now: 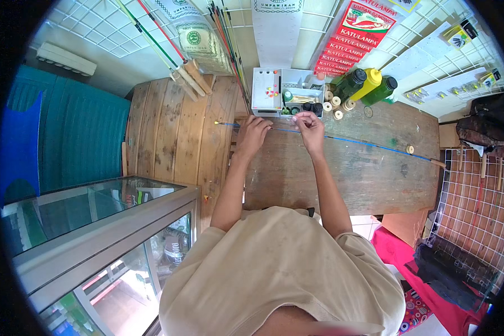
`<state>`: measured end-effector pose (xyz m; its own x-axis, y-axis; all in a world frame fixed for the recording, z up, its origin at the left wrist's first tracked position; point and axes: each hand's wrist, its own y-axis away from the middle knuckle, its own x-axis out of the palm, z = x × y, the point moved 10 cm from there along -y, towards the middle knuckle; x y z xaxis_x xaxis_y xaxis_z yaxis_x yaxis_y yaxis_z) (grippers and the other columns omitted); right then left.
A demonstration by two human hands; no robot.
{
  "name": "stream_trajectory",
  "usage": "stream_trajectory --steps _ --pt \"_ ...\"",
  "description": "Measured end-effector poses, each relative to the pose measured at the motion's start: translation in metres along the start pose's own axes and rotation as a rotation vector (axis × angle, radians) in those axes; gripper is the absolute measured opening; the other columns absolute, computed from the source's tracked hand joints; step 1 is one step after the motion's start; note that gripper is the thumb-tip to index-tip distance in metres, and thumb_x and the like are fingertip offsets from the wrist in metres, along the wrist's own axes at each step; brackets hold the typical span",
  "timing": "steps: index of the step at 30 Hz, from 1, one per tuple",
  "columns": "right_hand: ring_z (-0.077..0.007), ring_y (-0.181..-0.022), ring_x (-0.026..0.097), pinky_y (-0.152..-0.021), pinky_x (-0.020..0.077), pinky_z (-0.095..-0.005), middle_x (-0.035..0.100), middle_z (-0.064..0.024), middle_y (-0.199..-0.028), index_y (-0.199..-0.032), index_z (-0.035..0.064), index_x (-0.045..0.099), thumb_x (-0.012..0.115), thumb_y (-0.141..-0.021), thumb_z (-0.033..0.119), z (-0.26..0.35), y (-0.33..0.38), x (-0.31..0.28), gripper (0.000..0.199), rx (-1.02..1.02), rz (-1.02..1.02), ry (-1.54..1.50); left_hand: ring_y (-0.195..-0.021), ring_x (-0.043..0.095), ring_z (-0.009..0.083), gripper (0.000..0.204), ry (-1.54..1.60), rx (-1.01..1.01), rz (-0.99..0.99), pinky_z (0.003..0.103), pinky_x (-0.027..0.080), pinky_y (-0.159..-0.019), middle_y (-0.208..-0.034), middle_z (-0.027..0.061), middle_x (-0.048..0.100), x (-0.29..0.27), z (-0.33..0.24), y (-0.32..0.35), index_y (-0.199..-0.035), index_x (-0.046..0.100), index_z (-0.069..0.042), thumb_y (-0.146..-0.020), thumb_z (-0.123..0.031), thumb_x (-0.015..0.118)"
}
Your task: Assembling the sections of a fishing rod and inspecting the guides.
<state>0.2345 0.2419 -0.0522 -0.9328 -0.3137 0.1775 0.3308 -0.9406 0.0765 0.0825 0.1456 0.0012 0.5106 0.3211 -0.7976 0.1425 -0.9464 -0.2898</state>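
Observation:
A long thin blue rod (364, 143) lies across the wooden workbench (369, 179), from a yellow tip at the left to a wooden handle at the right. My left hand (253, 134) is closed over the rod near its left end. My right hand (309, 127) pinches something small just above the rod; what it is I cannot make out. A small spool (410, 149) sits on the rod further right.
A white compartment box (274, 89) with small parts stands behind the hands. Beside it are several thread spools (336, 103) and dark, yellow and green bottles (368, 85). Rods (168, 53) lean on the wall grid. A glass display case (112, 235) stands at the lower left.

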Motion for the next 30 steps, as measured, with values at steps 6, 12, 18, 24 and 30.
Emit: stream_trajectory --steps 6,12,18,24,30 --pt "-0.0082 -0.075 0.063 -0.060 0.0520 -0.0212 0.068 -0.0048 -0.084 -0.094 -0.0002 0.064 0.069 -0.082 0.000 0.009 0.001 -0.002 0.013 0.024 -0.007 -0.009 -0.091 0.056 0.0256 0.011 -0.005 -0.013 -0.008 0.038 0.046 -0.081 -0.087 0.0051 0.063 0.000 -0.001 0.001 -0.091 0.069 -0.010 -0.081 -0.013 0.064" --pt "-0.0087 -0.077 0.064 -0.061 0.0524 -0.0211 0.068 -0.0053 -0.085 -0.094 -0.0003 0.064 0.068 -0.083 0.001 0.010 0.002 0.000 0.012 0.047 0.020 -0.013 -0.090 0.055 0.0259 0.010 -0.014 -0.022 -0.018 0.038 0.046 -0.080 -0.087 0.0042 0.063 0.001 0.001 0.002 -0.090 0.069 -0.010 -0.082 -0.013 0.064" --pt "-0.0116 -0.079 0.065 -0.067 0.0540 -0.0236 0.068 -0.0067 -0.088 -0.100 -0.0012 0.062 0.063 -0.086 0.001 0.006 0.005 0.014 0.013 0.119 0.117 0.054 -0.089 0.055 0.0270 0.011 0.013 -0.032 -0.051 0.039 0.045 -0.080 -0.089 0.0051 0.064 -0.004 0.000 0.002 -0.091 0.068 -0.009 -0.082 -0.013 0.064" --pt "-0.0156 -0.082 0.068 -0.074 0.0553 -0.0254 0.068 -0.0089 -0.091 -0.109 -0.0027 0.059 0.060 -0.087 -0.001 0.008 0.007 0.026 0.022 0.091 0.196 0.023 -0.091 0.056 0.0266 0.018 0.032 -0.043 -0.084 0.039 0.046 -0.079 -0.090 0.0056 0.066 -0.010 0.002 0.000 -0.096 0.068 -0.008 -0.078 -0.008 0.065" --pt "-0.0150 -0.079 0.068 -0.071 0.0551 -0.0239 0.068 -0.0085 -0.088 -0.105 -0.0037 0.062 0.059 -0.086 -0.005 0.008 0.005 0.032 0.019 -0.011 0.194 0.161 -0.090 0.055 0.0277 0.019 0.038 -0.021 -0.124 0.039 0.047 -0.080 -0.089 0.0068 0.065 -0.008 0.008 0.004 -0.096 0.068 -0.007 -0.078 -0.005 0.065"
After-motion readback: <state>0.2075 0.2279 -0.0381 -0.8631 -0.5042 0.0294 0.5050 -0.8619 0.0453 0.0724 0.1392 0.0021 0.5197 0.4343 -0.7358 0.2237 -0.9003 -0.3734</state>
